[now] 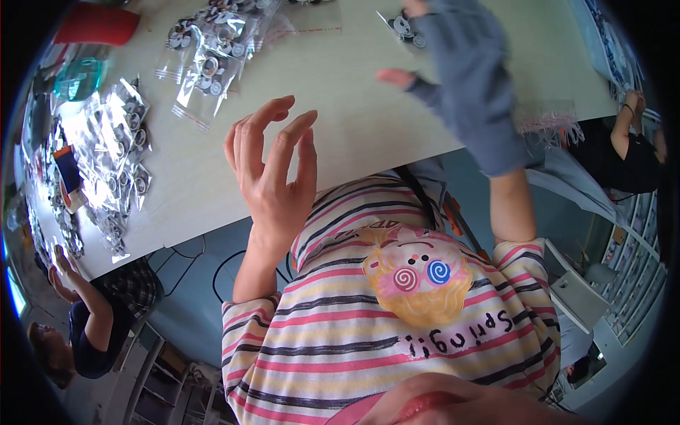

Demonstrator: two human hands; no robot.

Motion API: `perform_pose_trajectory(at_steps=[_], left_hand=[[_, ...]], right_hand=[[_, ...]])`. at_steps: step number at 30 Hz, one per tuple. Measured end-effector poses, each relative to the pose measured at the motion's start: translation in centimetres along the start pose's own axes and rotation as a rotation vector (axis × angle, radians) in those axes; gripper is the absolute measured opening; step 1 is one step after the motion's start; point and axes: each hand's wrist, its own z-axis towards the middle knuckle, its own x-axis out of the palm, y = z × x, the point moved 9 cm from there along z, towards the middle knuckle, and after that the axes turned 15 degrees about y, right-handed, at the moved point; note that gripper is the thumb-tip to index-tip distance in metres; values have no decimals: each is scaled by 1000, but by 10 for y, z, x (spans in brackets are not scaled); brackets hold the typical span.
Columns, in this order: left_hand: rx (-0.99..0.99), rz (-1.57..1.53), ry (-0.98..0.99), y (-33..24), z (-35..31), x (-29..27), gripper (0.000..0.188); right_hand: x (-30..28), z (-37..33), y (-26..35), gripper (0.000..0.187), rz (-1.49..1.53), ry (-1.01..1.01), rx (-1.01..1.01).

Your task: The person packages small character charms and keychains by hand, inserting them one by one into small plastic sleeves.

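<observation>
My left hand (273, 156) is bare and raised over the table's near edge, its fingers curved and apart with nothing between them. A grey fingerless glove covers my right hand (464, 78), which is stretched out over the table and slightly blurred. Its thumb stands well away from the other fingers. By those fingertips lies a small clear bag (405, 30) of dark and silvery round parts; whether they touch it, I cannot tell. Left of centre, several clear zip bags (210, 67) with similar black, white and metal round pieces are heaped on the table.
The pale table (354, 131) stretches ahead. On its left are a large spread of shiny filled bags (117, 152), a teal container (78, 79) and a red container (95, 25). White and pink strips (552, 124) lie at the right edge. Other people sit at left and right.
</observation>
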Motion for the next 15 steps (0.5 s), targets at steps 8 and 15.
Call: perform_pose_trajectory(at_steps=[8, 15], left_hand=[[177, 32, 58, 21, 41, -3, 31], [568, 16, 725, 8, 77, 90, 52]], right_hand=[[9, -32, 50, 67, 401, 299, -172], [-16, -76, 36, 47, 367, 324, -137]])
